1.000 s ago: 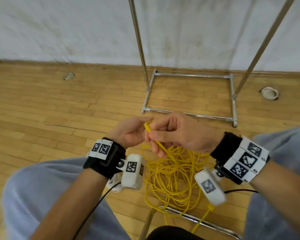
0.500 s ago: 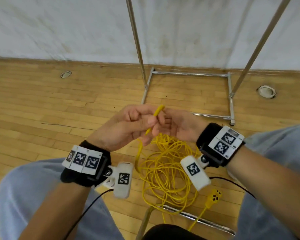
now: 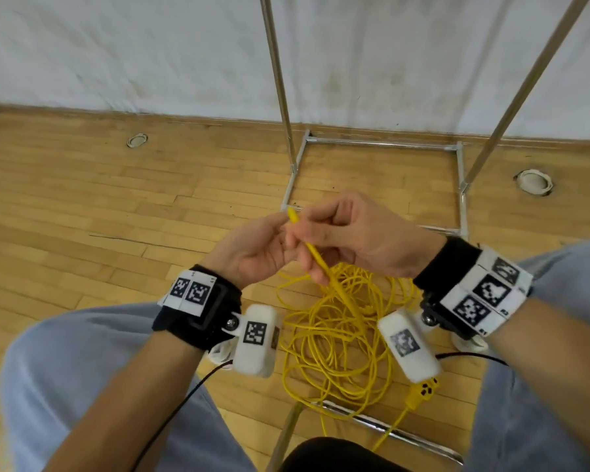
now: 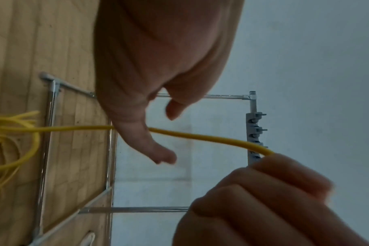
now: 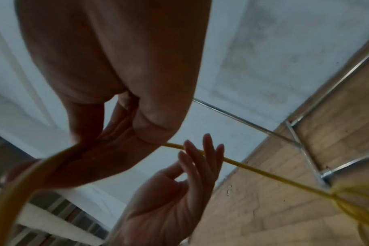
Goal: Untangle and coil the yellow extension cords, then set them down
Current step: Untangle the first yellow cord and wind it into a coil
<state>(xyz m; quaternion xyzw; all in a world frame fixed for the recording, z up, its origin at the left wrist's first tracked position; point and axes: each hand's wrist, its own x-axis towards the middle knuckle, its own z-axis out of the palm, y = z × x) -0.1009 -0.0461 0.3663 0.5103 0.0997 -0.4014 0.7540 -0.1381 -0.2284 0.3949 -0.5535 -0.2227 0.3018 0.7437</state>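
A tangled pile of yellow extension cord [image 3: 338,335] lies on the wooden floor between my knees. Its yellow socket end [image 3: 424,391] rests at the pile's right edge. One strand [image 3: 315,257] rises from the pile into my hands. My right hand [image 3: 321,233] grips this strand, its fingers [image 4: 263,191] curled round it. In the right wrist view the cord [image 5: 263,174] bends into a loop close to the camera. My left hand [image 3: 273,240] is beside the right, and the strand lies across its loosely extended fingers [image 5: 200,154]. The strand's short free tip pokes up between the hands.
A chrome rack base [image 3: 382,143] with two upright poles stands on the floor ahead, against a white wall. Round floor fittings sit at far right [image 3: 533,182] and at left [image 3: 137,140]. A chrome bar [image 3: 372,419] lies under the pile's near edge.
The strand's tip, which pointed up and right half a second ago, now tilts up and left. My left hand has drawn nearer to me, and my right hand now covers more of the strand.
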